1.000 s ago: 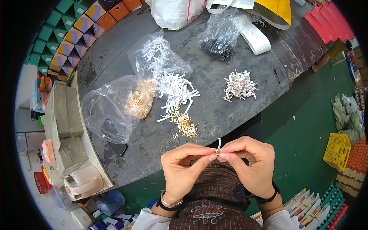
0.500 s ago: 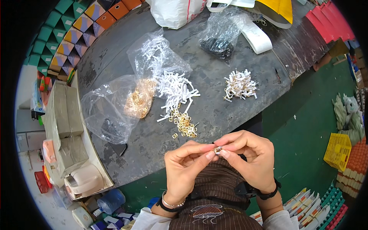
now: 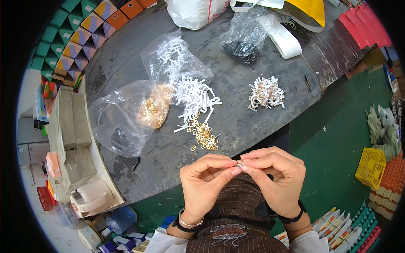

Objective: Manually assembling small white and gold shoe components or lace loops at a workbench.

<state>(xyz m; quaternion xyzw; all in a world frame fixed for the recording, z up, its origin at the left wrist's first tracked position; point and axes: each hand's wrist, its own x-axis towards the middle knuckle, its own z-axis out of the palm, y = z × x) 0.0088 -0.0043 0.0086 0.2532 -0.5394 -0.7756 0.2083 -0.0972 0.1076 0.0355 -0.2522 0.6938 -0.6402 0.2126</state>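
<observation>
Close in front of my body, my left hand (image 3: pixel 200 185) and my right hand (image 3: pixel 277 179) meet fingertip to fingertip. Both pinch one small gold buckle (image 3: pixel 239 163), which shows a bit of white at its middle, probably a strip; the fingers hide most of it. Just beyond, on the dark table, lies a loose pile of gold buckles (image 3: pixel 204 137). White strips (image 3: pixel 194 97) spill out of a clear bag behind those. Farther right sits a heap of white strips with gold bits among them (image 3: pixel 266 93).
An opened clear bag (image 3: pixel 122 109) holds more gold buckles at left. Toward the back are a clear bag with black contents (image 3: pixel 242 48), a white roll of band (image 3: pixel 284 40) and a white sack (image 3: pixel 196 12). A yellow crate (image 3: pixel 371 168) stands on the green floor.
My hands have stayed together, with the right hand shifting slightly right and the fingertips closing further over the buckle. The piles on the table look the same.
</observation>
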